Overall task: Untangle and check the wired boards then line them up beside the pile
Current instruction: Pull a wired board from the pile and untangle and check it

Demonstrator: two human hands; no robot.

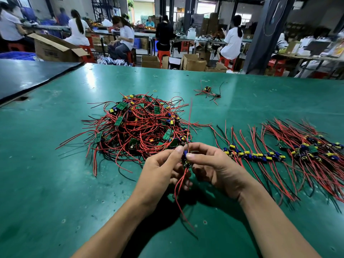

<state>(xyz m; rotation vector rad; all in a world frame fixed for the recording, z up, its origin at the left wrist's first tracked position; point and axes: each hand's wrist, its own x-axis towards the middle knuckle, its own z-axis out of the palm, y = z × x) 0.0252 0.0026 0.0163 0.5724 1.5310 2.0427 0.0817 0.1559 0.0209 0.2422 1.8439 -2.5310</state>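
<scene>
Stretching across nearly the whole view was a green table (55,183), seen from a head camera looking forward and down. A black mat (28,77) covered the corner of it far to the left of the pile and behind it.

The pile (141,127) sat at the middle of the table: a loose, rounded heap of small green boards tangled in red and black wires, with wire ends sticking out on every side.

To the right of the pile lay the row (260,155) of sorted boards. They were set side by side, their yellow and blue parts forming a band and their wires fanned out toward and away from the person. The end of the row farthest from the pile was denser, with boards overlapping.

Just in front of the pile, both bare hands were raised above the table. The left hand (160,168) and the right hand (214,164) had their fingers curled, and each pinched one board (186,159) between thumb and fingertips, the hands almost touching. Red wires hung down from this board between the wrists, and one thin red wire rose from it across the pile's right edge.

Behind the pile and to its right lay a small separate cluster (208,91) of a board or two with wires. A tiny yellow ring (155,90) lay just behind the pile.
</scene>
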